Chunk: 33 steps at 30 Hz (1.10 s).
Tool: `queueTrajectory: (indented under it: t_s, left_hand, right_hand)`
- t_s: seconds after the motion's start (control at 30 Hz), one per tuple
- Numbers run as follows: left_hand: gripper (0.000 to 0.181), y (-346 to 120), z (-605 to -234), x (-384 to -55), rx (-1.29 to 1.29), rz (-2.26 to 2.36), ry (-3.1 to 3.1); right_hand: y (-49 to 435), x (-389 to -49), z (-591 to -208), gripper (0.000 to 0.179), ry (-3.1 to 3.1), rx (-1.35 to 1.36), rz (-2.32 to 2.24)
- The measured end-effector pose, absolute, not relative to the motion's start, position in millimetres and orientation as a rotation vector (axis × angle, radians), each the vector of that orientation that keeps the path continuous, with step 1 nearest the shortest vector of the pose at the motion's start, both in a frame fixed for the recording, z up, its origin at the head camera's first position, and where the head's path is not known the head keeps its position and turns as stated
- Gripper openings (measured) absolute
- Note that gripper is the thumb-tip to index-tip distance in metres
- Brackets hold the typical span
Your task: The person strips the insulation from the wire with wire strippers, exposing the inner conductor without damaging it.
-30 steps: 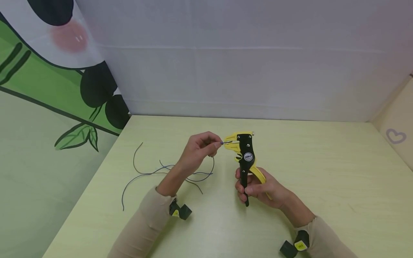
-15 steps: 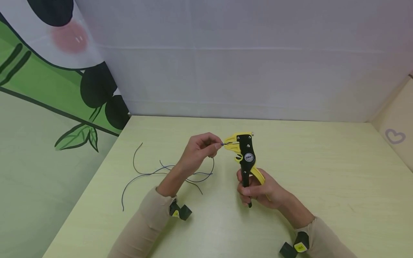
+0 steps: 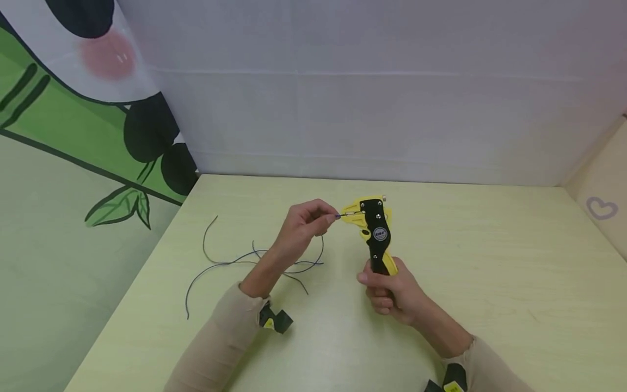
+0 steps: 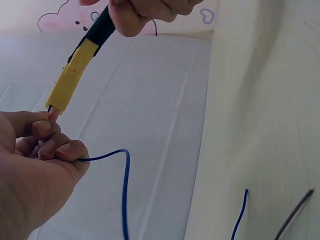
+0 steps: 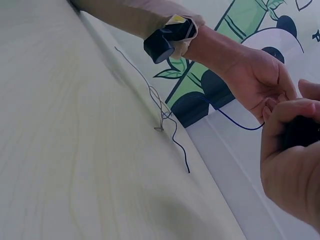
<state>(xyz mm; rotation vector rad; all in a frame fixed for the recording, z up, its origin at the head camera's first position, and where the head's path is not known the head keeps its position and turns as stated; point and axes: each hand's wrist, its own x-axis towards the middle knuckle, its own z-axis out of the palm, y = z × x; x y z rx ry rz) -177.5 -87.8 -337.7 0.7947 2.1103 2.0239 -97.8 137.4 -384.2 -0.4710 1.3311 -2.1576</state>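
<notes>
My left hand (image 3: 301,228) pinches a blue wire (image 4: 126,190) close to its end, between thumb and fingers. From there the wire's tip runs into the yellow jaws of a black-and-yellow wire stripper (image 3: 378,228). Below my hand the rest of this wire hangs down in a curve. The stripper stands nearly upright above the table, tilted a little. My right hand (image 3: 394,291) grips its handles, which are squeezed together and mostly covered by the fingers and palm. In the right wrist view, the right hand hides most of the tool.
Loose blue and grey wires lie crossed on the pale wooden table (image 3: 490,261), partly beneath my left forearm; one blue wire (image 3: 193,283) curves toward the front left. A white cloth backdrop (image 3: 372,125) rises behind the table. Each wrist bears a small black camera (image 3: 276,319).
My right hand has squeezed the stripper's handles together, and its jaws have closed around the wire. The tool has risen slightly. My left hand stays nearly still.
</notes>
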Motion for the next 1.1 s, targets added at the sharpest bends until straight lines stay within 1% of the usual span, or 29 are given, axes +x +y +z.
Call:
queueTrajectory:
  t_s: [0.07, 0.17, 1.1]
  left_hand:
    - [0.02, -87.1, -337.5, -178.0, 0.767, 2.011, 2.13]
    - [0.02, -87.1, -337.3, -178.3, 0.753, 2.003, 2.139]
    - [0.018, -87.2, -337.1, -181.8, 0.767, 1.993, 2.134]
  right_hand:
    - [136.9, -96.8, -382.5, 0.02, 1.299, -0.427, -2.17]
    - [137.6, -96.7, -380.2, 0.021, 1.26, -0.429, -2.172]
    - [143.9, -103.1, -387.1, 0.021, 1.216, -0.542, -2.162]
